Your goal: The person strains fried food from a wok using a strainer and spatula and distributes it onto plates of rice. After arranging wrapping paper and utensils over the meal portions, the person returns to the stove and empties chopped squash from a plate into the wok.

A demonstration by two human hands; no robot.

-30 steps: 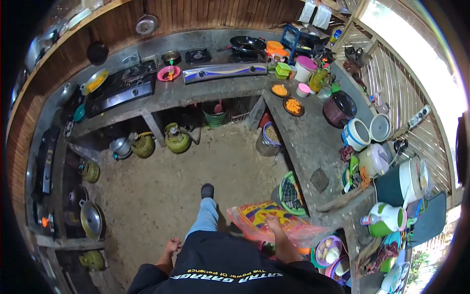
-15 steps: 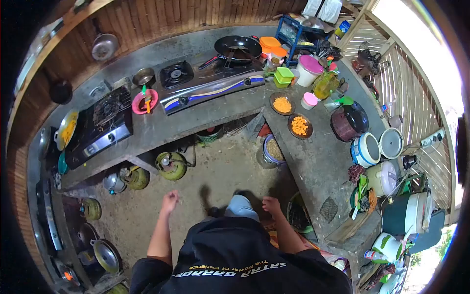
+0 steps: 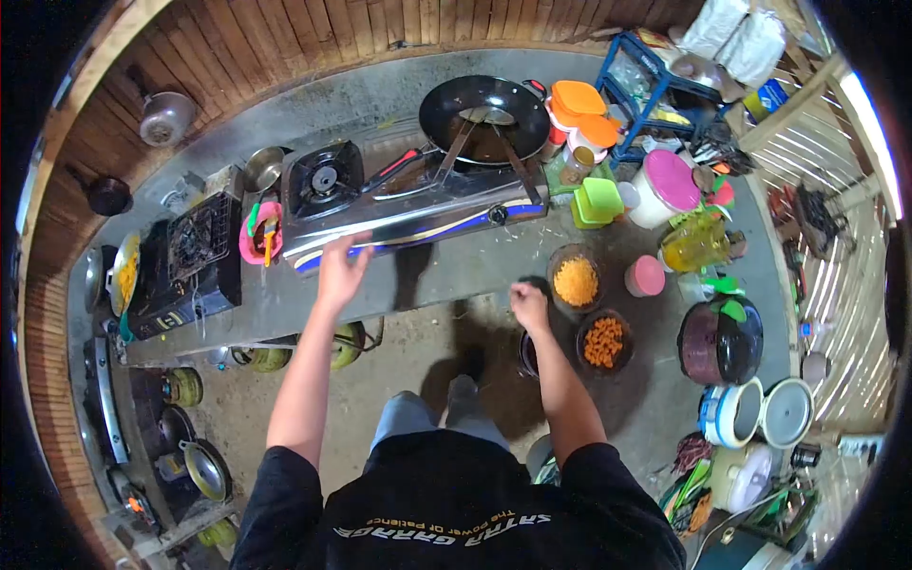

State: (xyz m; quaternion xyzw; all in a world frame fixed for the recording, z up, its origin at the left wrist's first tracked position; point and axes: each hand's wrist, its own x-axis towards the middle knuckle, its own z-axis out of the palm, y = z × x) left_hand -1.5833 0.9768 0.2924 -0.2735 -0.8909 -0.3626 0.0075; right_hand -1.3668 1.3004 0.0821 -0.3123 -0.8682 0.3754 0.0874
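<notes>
My left hand reaches over the counter's front edge, just before the silver two-burner stove. Its fingers are apart and hold nothing. My right hand is near the same edge, fingers curled in; whether anything is inside them is hidden. Right of it are a dish of shredded orange food and a dish of orange cubes. A black wok rests on the stove's right side, with metal utensils in and beside it. The left burner holds no pan.
A pink bowl with utensils stands beside a black stove on the left. Green containers, a pink-lidded tub and a dark pot stand on the right. Green gas cylinders are under the counter.
The view has moved forward to the counter and stove. Both my hands have risen from beside my body and now extend forward; the left one reaches over the counter.
</notes>
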